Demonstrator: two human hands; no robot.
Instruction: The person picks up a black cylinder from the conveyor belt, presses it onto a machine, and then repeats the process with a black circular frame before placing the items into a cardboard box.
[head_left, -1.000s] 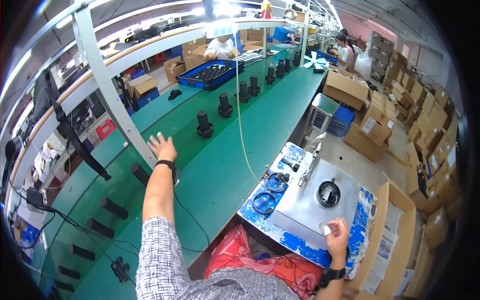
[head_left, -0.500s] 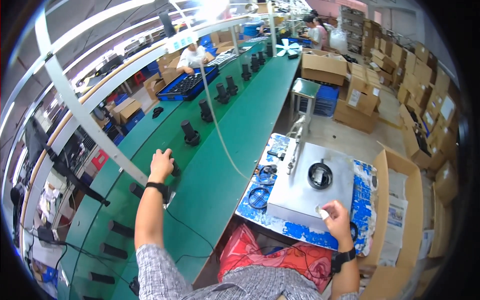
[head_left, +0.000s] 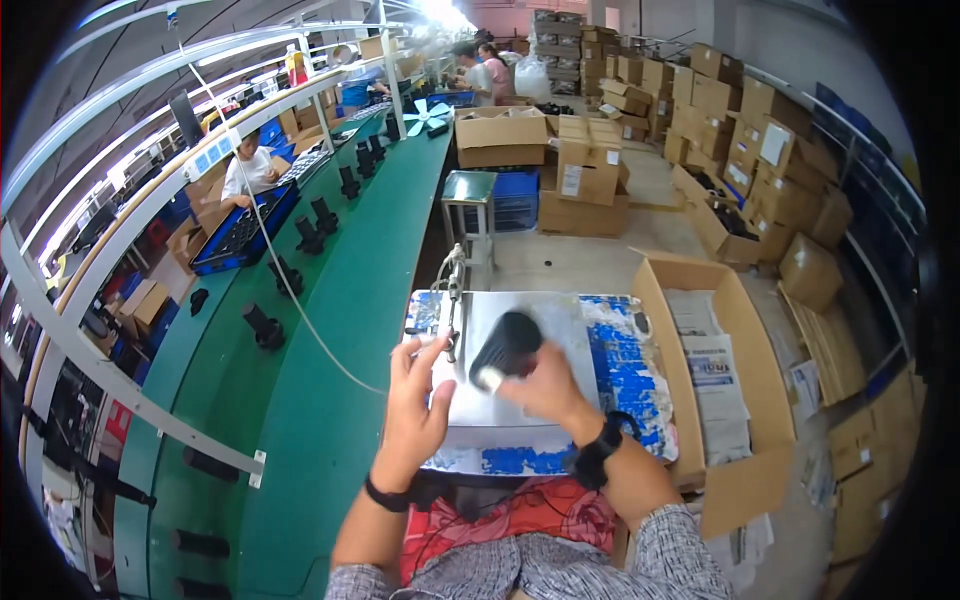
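A black ribbed cylindrical part (head_left: pixel 507 343), smeared by motion, is tilted over the silver metal box (head_left: pixel 567 318) in front of me. My right hand (head_left: pixel 548 388) grips it from the right side. Something small and white (head_left: pixel 490 379) shows at the fingertips of that hand; I cannot make out what it is. My left hand (head_left: pixel 415 402) is raised at the box's left edge, fingers apart, holding nothing. Just beyond its fingertips stands a metal clamp-like fitting (head_left: pixel 453 300). The round black piece on top of the box is hidden.
To the left runs a green conveyor belt (head_left: pixel 335 290) with several black parts (head_left: pixel 262 326) on it. The box rests on a worn blue-and-white board (head_left: pixel 630 350). An open carton (head_left: pixel 752 375) with newspaper stands at right. Behind is a stool (head_left: pixel 469 187); a co-worker (head_left: pixel 247 172) sits across the belt.
My left hand has come off a black part on the belt and over to the box. The right hand has moved up and left, and now grips a black cylindrical part. The view has turned right.
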